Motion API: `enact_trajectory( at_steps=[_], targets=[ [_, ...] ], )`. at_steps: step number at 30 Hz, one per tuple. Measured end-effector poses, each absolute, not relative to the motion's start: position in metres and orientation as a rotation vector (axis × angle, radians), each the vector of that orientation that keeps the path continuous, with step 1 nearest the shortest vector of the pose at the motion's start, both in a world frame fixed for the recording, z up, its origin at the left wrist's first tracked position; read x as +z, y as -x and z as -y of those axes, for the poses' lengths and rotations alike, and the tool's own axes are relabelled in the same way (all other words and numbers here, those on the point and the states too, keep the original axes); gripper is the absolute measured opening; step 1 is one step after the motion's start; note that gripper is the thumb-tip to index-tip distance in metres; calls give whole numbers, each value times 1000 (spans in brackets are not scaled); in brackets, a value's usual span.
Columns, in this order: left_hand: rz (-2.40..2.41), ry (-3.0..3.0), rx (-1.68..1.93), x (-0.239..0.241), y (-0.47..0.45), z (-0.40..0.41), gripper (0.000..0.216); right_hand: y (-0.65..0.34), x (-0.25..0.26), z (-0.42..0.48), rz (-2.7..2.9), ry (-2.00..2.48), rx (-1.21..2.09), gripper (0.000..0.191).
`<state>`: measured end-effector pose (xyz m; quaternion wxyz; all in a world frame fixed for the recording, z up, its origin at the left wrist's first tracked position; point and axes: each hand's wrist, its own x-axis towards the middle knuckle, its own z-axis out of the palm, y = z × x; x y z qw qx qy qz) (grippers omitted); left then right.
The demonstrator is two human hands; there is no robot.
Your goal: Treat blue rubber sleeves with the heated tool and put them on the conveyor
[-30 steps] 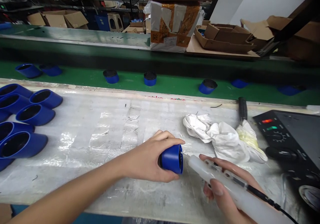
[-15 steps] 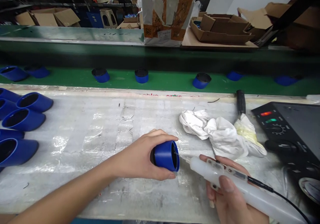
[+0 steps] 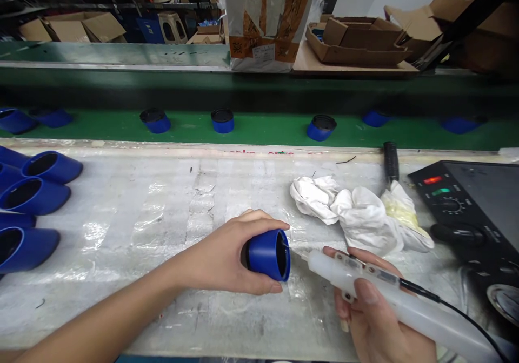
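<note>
Blue cap (image 3: 267,255) is gripped on its side by the left hand (image 3: 227,257) just above the worktop (image 3: 162,212), open mouth facing right toward the needle-tipped white dispenser (image 3: 365,287) clasped in the right hand (image 3: 373,320).

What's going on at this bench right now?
A person is working at a plastic-covered bench. The left hand grips a small blue cylinder part on its side, open end facing right. The right hand holds a translucent white pen-like tool with a black cable, its fine tip at the part's opening. More blue parts lie to the left, others sit on the green conveyor behind. A crumpled white cloth and a black control unit lie to the right.
</note>
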<state>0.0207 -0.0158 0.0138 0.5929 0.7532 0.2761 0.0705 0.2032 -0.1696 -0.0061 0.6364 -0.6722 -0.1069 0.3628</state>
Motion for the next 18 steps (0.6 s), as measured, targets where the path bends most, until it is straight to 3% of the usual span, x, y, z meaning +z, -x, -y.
enact_trajectory(
  at_steps=[9, 18],
  targets=[
    [-656, -1775, 138, 16, -20, 17, 73, -200, -5, 171, 275, 1530, 810, 75],
    [-680, -1797, 117, 18, -20, 19, 73, -196, -2, 175, 473, 1516, 799, 52]
  ],
)
